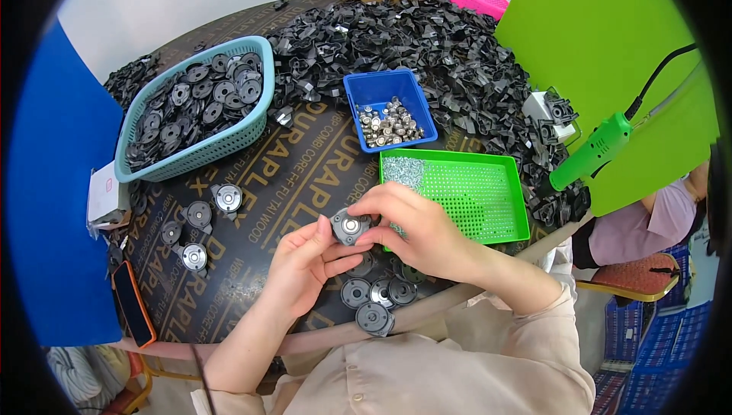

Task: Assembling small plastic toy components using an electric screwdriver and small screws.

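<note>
My left hand (303,266) and my right hand (415,228) together hold a round dark grey plastic disc with a shiny metal centre (349,226), just above the dark round table (290,178). Both sets of fingers pinch its rim. Below my hands lie several more loose grey discs (374,297) near the table's front edge. To the left, several finished discs with metal centres (206,220) rest on the table.
A teal basket (255,129) of grey discs stands at back left. A blue tray (377,87) holds small metal pieces; a green tray (488,194) has small screws. A heap of black plastic parts (427,41) fills the back. A green electric screwdriver (591,152) hangs at right. A phone (133,304) lies at left.
</note>
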A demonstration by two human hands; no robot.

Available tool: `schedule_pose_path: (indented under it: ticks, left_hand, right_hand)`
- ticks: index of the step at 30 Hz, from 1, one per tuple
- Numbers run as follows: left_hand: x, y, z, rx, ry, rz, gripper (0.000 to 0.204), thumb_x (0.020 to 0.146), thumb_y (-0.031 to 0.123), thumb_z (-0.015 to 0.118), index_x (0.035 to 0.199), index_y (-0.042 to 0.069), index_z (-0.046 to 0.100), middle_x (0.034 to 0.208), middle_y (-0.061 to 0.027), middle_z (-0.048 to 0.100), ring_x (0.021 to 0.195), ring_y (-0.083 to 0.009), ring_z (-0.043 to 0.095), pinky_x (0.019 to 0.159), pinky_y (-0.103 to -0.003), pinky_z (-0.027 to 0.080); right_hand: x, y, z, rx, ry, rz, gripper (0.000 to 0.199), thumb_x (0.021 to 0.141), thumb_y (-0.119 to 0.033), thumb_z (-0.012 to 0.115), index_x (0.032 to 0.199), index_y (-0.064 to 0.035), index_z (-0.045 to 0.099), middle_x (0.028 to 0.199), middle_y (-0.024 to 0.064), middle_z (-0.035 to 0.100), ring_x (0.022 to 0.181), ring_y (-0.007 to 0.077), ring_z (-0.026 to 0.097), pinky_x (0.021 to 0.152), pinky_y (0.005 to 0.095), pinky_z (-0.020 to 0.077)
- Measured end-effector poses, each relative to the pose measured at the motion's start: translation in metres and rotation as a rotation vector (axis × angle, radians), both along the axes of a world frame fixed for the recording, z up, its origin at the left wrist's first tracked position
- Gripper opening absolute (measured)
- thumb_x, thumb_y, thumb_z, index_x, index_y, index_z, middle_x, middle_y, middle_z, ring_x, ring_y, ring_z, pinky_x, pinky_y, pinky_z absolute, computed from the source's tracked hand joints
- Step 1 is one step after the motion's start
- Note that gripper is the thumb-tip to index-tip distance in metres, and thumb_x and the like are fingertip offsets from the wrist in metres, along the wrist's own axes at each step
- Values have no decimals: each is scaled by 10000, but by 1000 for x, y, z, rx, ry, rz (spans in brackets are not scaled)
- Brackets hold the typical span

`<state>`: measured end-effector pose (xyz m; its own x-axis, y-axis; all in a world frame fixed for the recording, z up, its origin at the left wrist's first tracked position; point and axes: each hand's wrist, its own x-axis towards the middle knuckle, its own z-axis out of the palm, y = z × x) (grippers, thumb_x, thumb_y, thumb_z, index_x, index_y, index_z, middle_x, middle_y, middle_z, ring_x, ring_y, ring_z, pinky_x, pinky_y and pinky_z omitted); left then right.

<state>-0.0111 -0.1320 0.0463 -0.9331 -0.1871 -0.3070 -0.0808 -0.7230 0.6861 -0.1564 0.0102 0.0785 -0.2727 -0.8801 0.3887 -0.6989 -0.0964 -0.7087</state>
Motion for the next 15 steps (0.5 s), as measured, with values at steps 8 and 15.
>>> schedule_pose_path:
  ticks: [8,15]
  left_hand:
    - [6,-2,-1,-104,-28,65,301,964,213,560,1157,-13,605,1098,-131,664,1023,-281,659,831,-334,554]
    - [5,-1,-4,-50,-59,49,287,953,207,579,1151,2,614,1102,-129,664,1035,-298,655,831,-333,551]
  right_hand:
    - [-130,6,-2,548,843,-866,367,774,-63,641,1132,-71,566,1019,137,619,969,339,590,829,430,509]
    - [-205,27,-47,720,737,-862,318,695,15,633,997,4,536,940,232,633,920,412,616,807,483,514]
